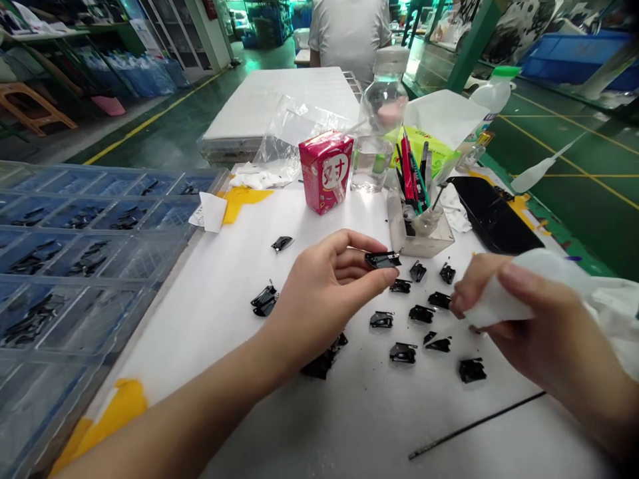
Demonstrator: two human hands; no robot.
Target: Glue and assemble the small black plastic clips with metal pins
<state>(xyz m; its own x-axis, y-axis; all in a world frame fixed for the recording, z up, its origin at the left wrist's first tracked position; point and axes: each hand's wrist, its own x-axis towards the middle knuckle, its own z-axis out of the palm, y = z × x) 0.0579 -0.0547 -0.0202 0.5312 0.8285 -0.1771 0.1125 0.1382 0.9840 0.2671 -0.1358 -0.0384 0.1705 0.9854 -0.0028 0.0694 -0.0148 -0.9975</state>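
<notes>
**Small black plastic part (382, 260) pinched above the tabletop (349, 412)**

From here, the left hand (329, 286) has that glossy part held between thumb and fingertips, a little above the white tabletop and well apart from the other hand. The right hand (519, 319) is closed around a bunched white cloth (499, 299), its fingers pressed into the fabric. Between and below the hands lies a scatter of similar black parts (422, 314), with a thin black rod (474, 426) nearer the front. Just beyond stands a clear holder packed with pens and tools (419, 239), beside a plastic water bottle (382, 126) and a pink carton (325, 171). A clear compartment tray (100, 229) along the left side holds more black parts. Across the tabletop, a person in a white T-shirt (349, 33) stands with their back turned.
</notes>
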